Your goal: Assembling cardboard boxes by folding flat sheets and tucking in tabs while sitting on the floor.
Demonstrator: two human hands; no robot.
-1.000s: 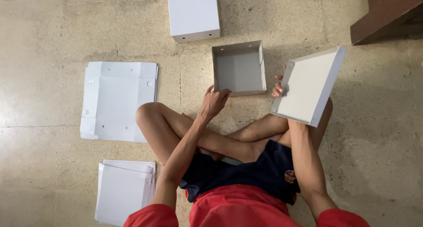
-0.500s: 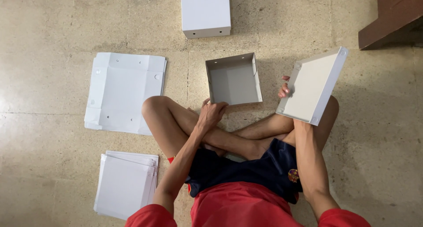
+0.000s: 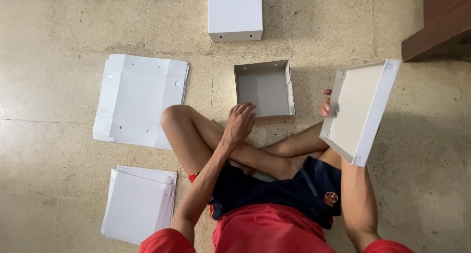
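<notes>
- Nearest, the person sits cross-legged on the stone floor point(image 3: 59, 204); a stack of flat white sheets point(image 3: 138, 204) lies by the left knee.
- The left hand point(image 3: 239, 123) hangs loosely curled, holding nothing, fingertips at the near edge of the open grey box tray point(image 3: 265, 88).
- The right hand point(image 3: 327, 106) grips the tilted white box lid point(image 3: 360, 110) by its left edge, just right of the tray.
- Farther left lies an unfolded white box blank point(image 3: 140, 101).
- Farthest, a closed white box point(image 3: 234, 12) stands beyond the tray.
</notes>
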